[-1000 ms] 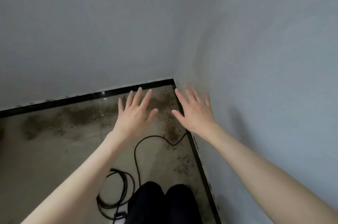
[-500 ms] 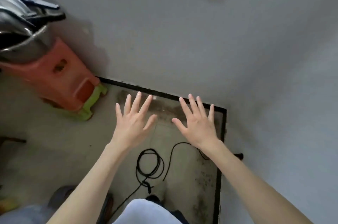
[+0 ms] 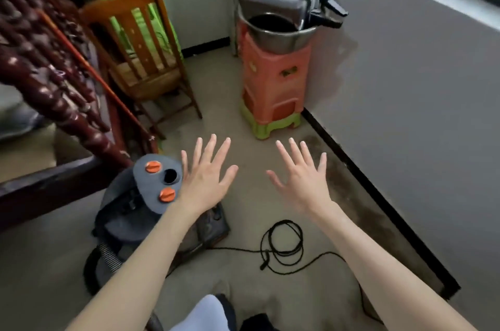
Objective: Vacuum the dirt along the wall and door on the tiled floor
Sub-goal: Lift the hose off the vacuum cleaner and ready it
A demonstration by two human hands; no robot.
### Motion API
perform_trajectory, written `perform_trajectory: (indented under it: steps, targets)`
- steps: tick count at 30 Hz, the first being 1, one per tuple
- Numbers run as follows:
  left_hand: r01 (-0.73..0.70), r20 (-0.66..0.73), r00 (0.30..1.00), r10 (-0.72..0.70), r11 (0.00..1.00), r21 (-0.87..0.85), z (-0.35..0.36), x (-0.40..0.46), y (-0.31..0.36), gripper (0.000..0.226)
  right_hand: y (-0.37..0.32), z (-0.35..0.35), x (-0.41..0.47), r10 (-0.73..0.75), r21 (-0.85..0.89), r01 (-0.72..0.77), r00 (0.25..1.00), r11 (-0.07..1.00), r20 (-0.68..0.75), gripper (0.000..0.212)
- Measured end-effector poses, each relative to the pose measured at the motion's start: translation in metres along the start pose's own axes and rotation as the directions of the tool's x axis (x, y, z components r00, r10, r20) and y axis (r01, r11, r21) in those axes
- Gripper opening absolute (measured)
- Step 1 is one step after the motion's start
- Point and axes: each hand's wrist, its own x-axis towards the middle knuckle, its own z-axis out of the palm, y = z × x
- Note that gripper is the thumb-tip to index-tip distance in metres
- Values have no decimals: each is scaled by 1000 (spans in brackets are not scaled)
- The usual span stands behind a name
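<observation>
In the head view, the left hand [image 3: 207, 179] and the right hand [image 3: 303, 179] are both stretched forward with fingers spread wide, and they hold nothing. Under the left forearm stands the grey vacuum cleaner [image 3: 130, 211] with 2 orange knobs [image 3: 167, 194] on its top. A black cable [image 3: 282, 245] lies in loops on the tiled floor [image 3: 243, 125] between the arms. The dirt [image 3: 349, 195] is a dark strip along the black skirting [image 3: 378, 195] of the grey wall [image 3: 405, 100] on the right. Further along this wall the stacked plastic stools [image 3: 273, 87] (orange over green) carry metal basins [image 3: 284, 6]. A wooden chair [image 3: 140, 55] and a dark carved railing [image 3: 54, 92] stand on the left.
</observation>
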Motion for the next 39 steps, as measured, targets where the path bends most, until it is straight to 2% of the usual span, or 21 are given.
perform_trajectory:
  steps: [4,8,15,21,24,29,31,34,39]
  targets:
    - [158,-15,987,-158,987,5,-15,-33,-70,62,-76,18,23,-192,6,192,981,981,22,72]
    - [305,3,952,-305,951,-44,-17,-67,-140,62,-145,51,36,-322,11,324,937,946,133,70]
    - [544,183,833,-522,833,-98,17,-124,-269,60,-246,124,56,-376,-14,406,858,914,349,67]
    - [657,284,742,-607,744,-127,51,-136,-356,59,-305,190,86,-401,-64,488,779,870,481,64]
    - [726,321,685,-654,650,-225,75,-133,-382,58,-324,228,114,-418,-97,539,743,836,523,64]
    - [754,359,656,-664,577,-314,130,-112,-416,54,-343,293,168,-474,-127,602,725,788,500,64]
    - [795,401,604,-688,487,-362,146,-96,-426,55,-343,314,183,-482,-130,611,721,781,497,62]
    - [851,393,508,-766,376,-368,163,-63,-452,51,-340,337,195,-539,-86,633,716,770,444,58]
    - [890,482,337,-808,108,-442,184,-21,-497,48,-339,352,193,-601,11,615,766,788,229,56]
